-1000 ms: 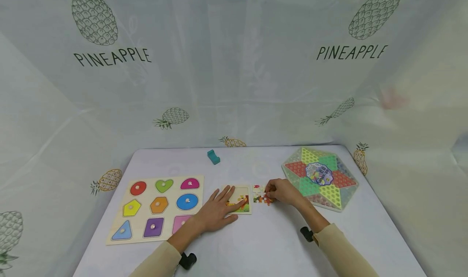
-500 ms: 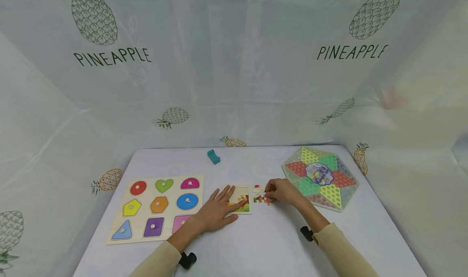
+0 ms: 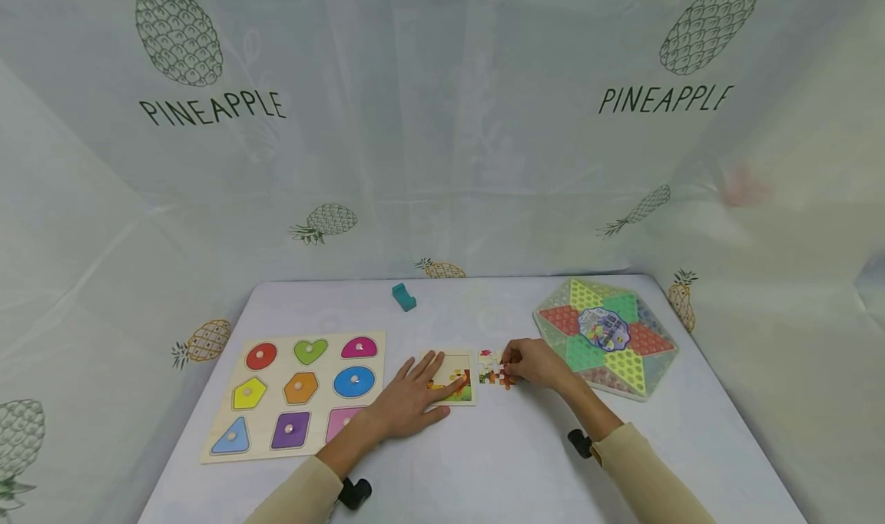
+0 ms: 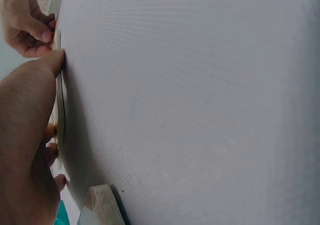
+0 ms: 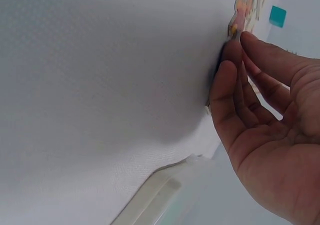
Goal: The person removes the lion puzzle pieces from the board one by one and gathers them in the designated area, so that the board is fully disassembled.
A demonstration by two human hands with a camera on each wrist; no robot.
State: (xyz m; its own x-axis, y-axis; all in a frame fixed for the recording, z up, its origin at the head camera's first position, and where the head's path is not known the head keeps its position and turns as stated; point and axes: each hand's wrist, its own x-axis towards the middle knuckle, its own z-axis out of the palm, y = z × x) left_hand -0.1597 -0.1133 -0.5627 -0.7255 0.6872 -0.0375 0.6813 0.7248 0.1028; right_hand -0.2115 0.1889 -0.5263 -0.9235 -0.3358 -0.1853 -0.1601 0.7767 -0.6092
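Observation:
My left hand (image 3: 408, 402) lies spread, its straight fingers across a small framed jigsaw board (image 3: 465, 403) with a coloured picture. Just right of that board sits a cluster of joined jigsaw pieces (image 3: 488, 370), flat on the white table. Thumb and fingers of my right hand (image 3: 538, 361) are curled at the cluster's right edge, pinching a jigsaw piece (image 3: 508, 381). The right wrist view shows the thumb tip against the pieces (image 5: 239, 17), but the fingers hide much of the pinched one. In the left wrist view the jigsaw board (image 4: 60, 100) appears edge-on under the left hand.
A wooden shape board (image 3: 266, 422) with coloured knobbed pieces lies left, partly under the left forearm. A hexagonal Chinese checkers board (image 3: 584, 351) is at the right, behind the right hand. A teal block (image 3: 404, 297) sits near the table's back edge.
The right fingertips shift very slightly at the edge of the jigsaw cluster. The left hand stays in place on the board.

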